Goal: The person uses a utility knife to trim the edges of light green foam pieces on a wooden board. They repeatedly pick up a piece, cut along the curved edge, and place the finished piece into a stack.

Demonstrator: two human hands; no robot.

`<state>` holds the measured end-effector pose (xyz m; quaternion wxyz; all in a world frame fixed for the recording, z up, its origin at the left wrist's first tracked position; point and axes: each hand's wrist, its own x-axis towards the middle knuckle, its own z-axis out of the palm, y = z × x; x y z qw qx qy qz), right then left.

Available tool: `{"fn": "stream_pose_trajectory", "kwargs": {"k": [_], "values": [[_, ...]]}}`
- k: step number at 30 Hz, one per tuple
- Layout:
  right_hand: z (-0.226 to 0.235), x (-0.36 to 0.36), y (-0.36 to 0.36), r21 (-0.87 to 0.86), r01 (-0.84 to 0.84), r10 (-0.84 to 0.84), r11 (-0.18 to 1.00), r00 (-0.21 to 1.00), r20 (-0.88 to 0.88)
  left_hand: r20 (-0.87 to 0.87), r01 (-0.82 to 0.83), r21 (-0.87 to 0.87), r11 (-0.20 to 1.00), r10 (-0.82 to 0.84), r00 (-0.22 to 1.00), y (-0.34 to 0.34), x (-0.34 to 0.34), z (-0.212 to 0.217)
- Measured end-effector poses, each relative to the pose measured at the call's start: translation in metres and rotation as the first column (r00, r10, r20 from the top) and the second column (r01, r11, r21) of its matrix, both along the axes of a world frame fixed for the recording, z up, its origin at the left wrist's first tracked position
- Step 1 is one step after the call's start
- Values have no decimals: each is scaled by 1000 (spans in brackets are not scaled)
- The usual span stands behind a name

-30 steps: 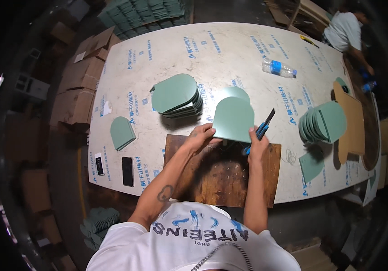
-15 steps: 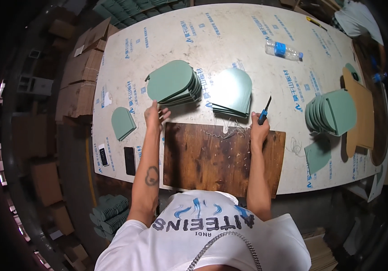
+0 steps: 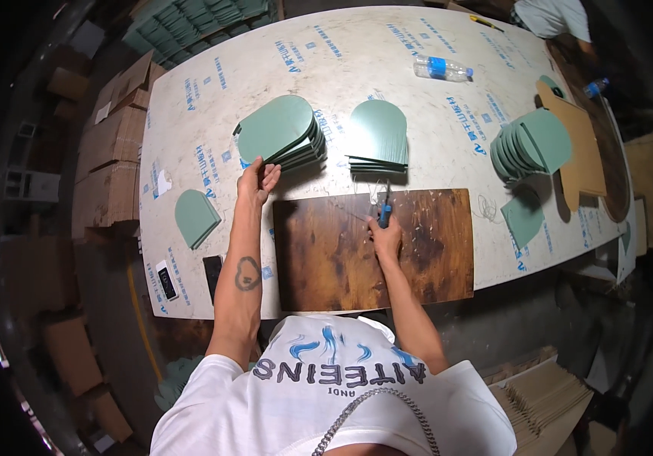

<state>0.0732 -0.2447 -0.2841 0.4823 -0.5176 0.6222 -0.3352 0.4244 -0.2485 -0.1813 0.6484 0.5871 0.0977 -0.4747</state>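
My left hand point(image 3: 259, 180) is at the near left corner of a stack of green round-ended panels point(image 3: 279, 129). Its thumb meets the edge of the stack, and its loosely curled fingers hold nothing that I can see. My right hand point(image 3: 387, 237) is closed around the blue handle of a knife point(image 3: 385, 216), whose narrow dark blade points away from me. The blade tip is just short of a second, smaller stack of green panels point(image 3: 377, 137). Under the right hand lies a dark brown wood-grain board point(image 3: 319, 262) with light shavings scattered on it.
At left are a small green panel point(image 3: 196, 219), a phone point(image 3: 213, 280) and a small black-screened device point(image 3: 167, 280). More green panels point(image 3: 543, 140) lean at right near a tan board point(image 3: 576, 171). A water bottle point(image 3: 442, 68) lies far back. Another person point(image 3: 554, 19) stands at the far right corner.
My right hand has swung left with the knife, from right of the smaller stack to below it over the brown board. My left hand has come up to the larger stack's corner.
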Motion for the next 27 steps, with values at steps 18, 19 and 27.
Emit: {"fn": "stream_pose_trajectory", "kwargs": {"k": [18,19,27], "values": [[43,-44,274,108,358,-351,927,933,-80,-122,49,-617,785,-158,980,-31,32,37],[44,-62,304,152,461,-454,874,887,-81,-75,59,-631,774,-137,988,-36,35,39],[-26,-188,587,377,916,-827,140,318,-464,534,519,-573,634,-192,823,-21,44,65]]}}
